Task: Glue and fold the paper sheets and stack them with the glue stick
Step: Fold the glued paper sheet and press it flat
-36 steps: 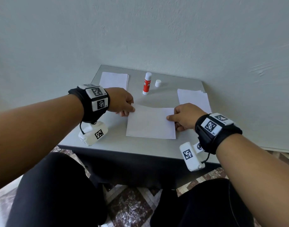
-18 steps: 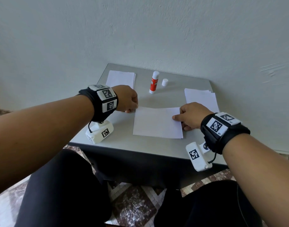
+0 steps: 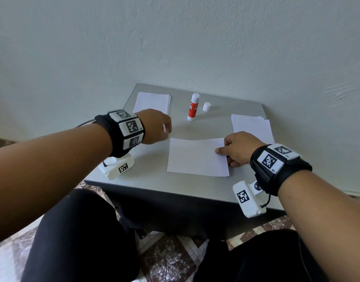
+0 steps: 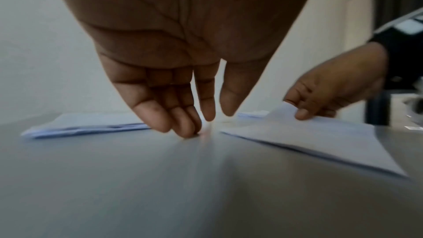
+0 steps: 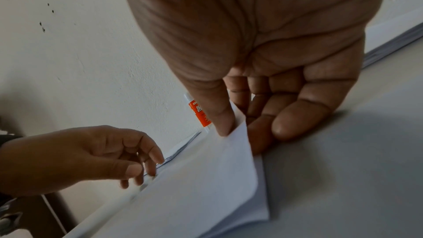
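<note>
folded sheet (image 3: 197,157) mid-table, flat | R hand (image 3: 239,148) pinches its R edge, thumb on top | L hand (image 3: 154,127) loose, holds nothing, beside L edge | tip: lift w/ edges aligned, set squarely on far-L stack (image 3: 151,101)

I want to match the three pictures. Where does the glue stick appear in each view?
Head: the glue stick stands upright at the far middle of the table.
Left wrist: not in view.
Right wrist: it shows left of centre, partly hidden behind the right hand's thumb.
Shared landmark: the folded paper pinched by the right hand.
</note>
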